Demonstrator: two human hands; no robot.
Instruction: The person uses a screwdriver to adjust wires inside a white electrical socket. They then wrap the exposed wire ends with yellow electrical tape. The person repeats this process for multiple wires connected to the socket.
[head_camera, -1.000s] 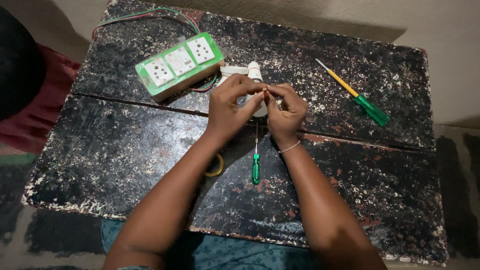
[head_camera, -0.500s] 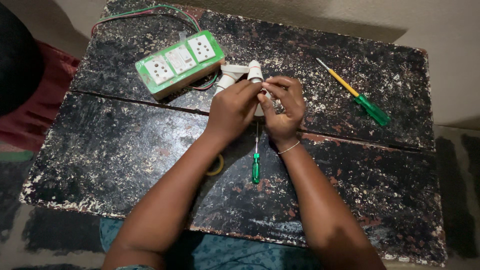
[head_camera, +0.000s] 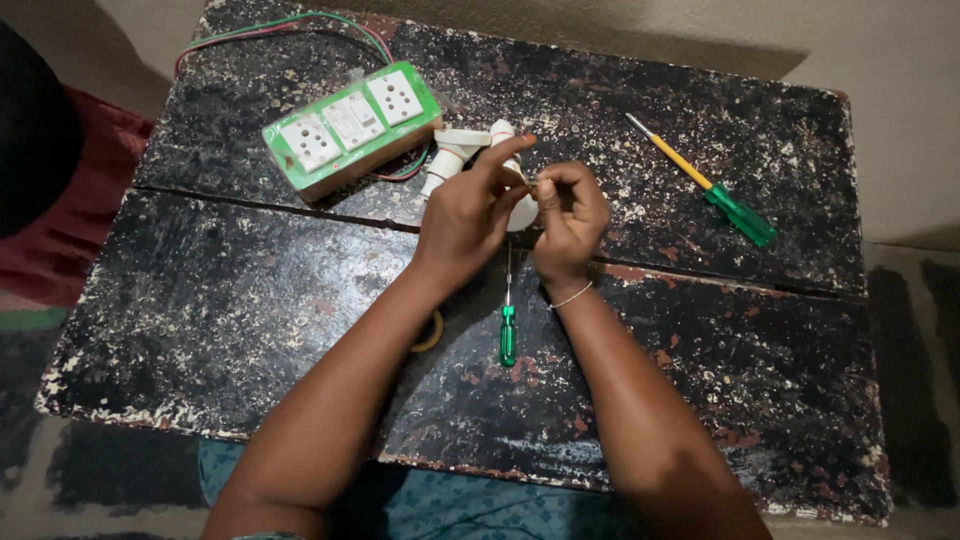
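Compared with half a second earlier, both hands have barely shifted; the left index finger now points straighter. Left to right: green socket board (head_camera: 350, 127) with three white outlets and red and green wires (head_camera: 290, 25); left hand (head_camera: 465, 215), fingers curled around a white plug (head_camera: 500, 165); right hand (head_camera: 570, 220), fingertips pinching a small part against it; small green screwdriver (head_camera: 508, 320) below; yellow-shafted screwdriver (head_camera: 705, 182), well apart.
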